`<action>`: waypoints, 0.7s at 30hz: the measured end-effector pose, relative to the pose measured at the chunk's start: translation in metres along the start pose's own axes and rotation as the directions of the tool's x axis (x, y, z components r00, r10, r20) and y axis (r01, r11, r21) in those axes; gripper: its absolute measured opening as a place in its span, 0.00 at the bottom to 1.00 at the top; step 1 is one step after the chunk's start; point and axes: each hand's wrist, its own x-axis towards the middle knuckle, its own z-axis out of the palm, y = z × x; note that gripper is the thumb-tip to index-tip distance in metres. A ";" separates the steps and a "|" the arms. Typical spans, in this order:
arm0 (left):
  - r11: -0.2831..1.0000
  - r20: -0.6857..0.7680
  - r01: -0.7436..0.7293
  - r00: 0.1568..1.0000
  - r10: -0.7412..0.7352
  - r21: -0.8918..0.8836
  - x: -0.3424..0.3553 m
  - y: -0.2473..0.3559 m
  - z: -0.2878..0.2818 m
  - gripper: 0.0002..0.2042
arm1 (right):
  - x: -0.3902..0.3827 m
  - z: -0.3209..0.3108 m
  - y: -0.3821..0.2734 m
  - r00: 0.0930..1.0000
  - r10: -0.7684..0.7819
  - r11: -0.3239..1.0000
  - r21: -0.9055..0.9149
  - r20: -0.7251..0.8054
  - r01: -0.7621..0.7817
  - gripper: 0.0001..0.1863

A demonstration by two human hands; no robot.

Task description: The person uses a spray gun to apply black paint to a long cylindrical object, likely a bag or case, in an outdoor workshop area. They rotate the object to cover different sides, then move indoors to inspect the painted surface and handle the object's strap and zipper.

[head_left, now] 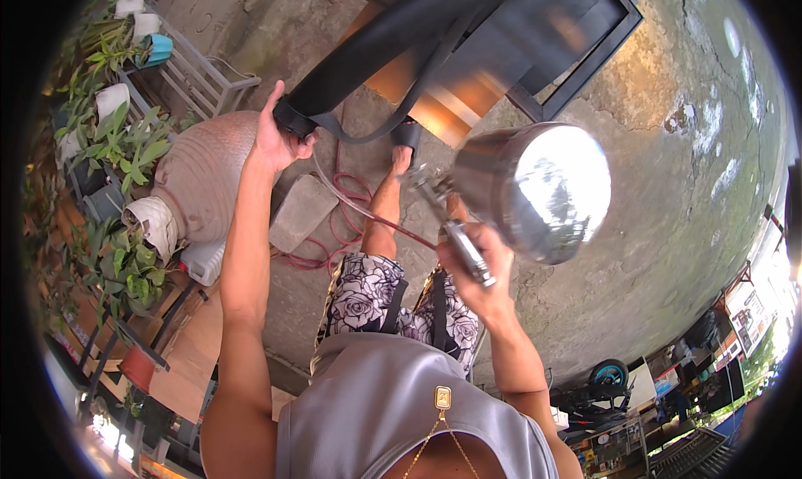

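Observation:
My left hand [274, 145] is raised at the left, its fingers curled round the near end of a long, black, curved piece [359, 65]. That piece belongs to a large black framed object whose exact kind I cannot make out; its far part is blurred. My right hand [484, 266] grips the handle of a metal spray gun [455, 228]. A big shiny metal cup [543, 191] sits on the gun, tilted to the right and slightly smeared by motion. The gun is below and right of the curved piece, apart from it. A thin red hose [401, 233] runs to the gun.
A large ribbed clay jar [205, 174] stands at the left, beside a concrete block [305, 212] and coiled red hose [355, 187]. Potted plants [134, 145] and a grey metal rack [196, 78] line the left. A brown panel [447, 103] lies beneath the black object. A motorcycle [606, 387] is at lower right.

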 end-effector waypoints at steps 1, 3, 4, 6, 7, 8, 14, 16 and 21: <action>1.000 0.005 0.005 1.000 -0.005 0.006 0.000 0.001 0.000 0.32 | 0.004 -0.008 0.005 0.999 0.010 1.000 0.003 -0.047 -0.010 0.10; 1.000 0.028 0.022 0.999 -0.023 0.018 0.000 0.001 -0.002 0.33 | 0.011 -0.027 0.023 0.979 0.110 0.993 0.048 -0.173 -0.103 0.07; 0.999 0.047 0.035 0.998 -0.037 0.029 0.000 0.002 -0.004 0.33 | 0.012 -0.038 0.036 0.947 0.201 0.979 0.097 -0.251 -0.182 0.06; 0.998 0.036 0.049 0.998 -0.051 0.038 0.000 0.003 -0.002 0.33 | 0.029 -0.059 0.029 0.861 0.305 0.945 0.246 -0.408 -0.218 0.08; 0.998 0.007 0.049 0.999 -0.049 0.037 0.000 0.002 0.002 0.33 | 0.034 -0.068 0.030 0.816 0.341 0.933 0.273 -0.466 -0.233 0.10; 0.998 -0.022 0.050 0.999 -0.049 0.037 0.000 0.002 0.005 0.33 | 0.038 -0.076 0.030 0.765 0.377 0.920 0.302 -0.521 -0.248 0.12; 0.998 -0.096 0.050 0.994 -0.047 0.029 0.000 0.000 0.008 0.33 | 0.024 -0.057 0.024 0.845 0.341 0.932 0.269 -0.412 -0.245 0.10; 0.999 -0.027 0.031 0.999 -0.030 0.028 0.001 -0.001 0.003 0.33 | 0.008 -0.038 0.027 0.934 0.246 0.958 0.215 -0.259 -0.192 0.06; 0.996 -0.018 -0.087 0.996 0.088 0.032 0.010 -0.008 -0.020 0.32 | -0.002 -0.011 -0.007 0.989 0.146 0.986 0.080 0.024 -0.147 0.09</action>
